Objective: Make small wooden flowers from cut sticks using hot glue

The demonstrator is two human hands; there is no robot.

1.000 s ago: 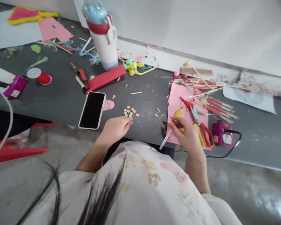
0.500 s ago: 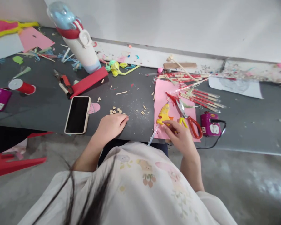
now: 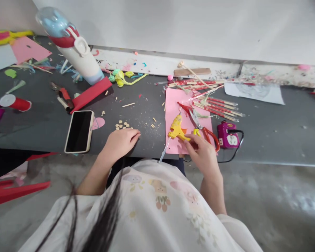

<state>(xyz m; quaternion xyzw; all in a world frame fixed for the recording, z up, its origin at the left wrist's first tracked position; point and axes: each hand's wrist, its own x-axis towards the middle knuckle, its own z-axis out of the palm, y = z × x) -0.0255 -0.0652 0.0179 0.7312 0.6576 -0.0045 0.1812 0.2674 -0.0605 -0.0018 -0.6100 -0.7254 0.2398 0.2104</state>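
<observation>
A yellow hot glue gun [image 3: 176, 128] lies on a pink sheet [image 3: 170, 101], with a clear glue stick [image 3: 165, 149] jutting from its rear past the table edge. My right hand [image 3: 202, 151] has its thumb and fingers closed around the end of the glue gun's handle. My left hand [image 3: 122, 142] rests at the table's front edge, fingers curled together; what may be inside them is hidden. Just beyond it sit several small wooden flower pieces [image 3: 122, 124]. Red-handled scissors [image 3: 196, 120] lie on the pink sheet beside the glue gun.
A phone [image 3: 79, 132], red box [image 3: 91, 93], pliers [image 3: 64, 96] and white bottle [image 3: 78, 59] are on the left. Red-patterned sticks [image 3: 216, 107] lie behind the scissors. A purple device [image 3: 228, 135] with a black cord stands right of the pink sheet. Wood bits litter the middle.
My right hand has shifted right along the glue gun, from its rear to the handle's end. My left hand stays on the table. The whole view has slid slightly.
</observation>
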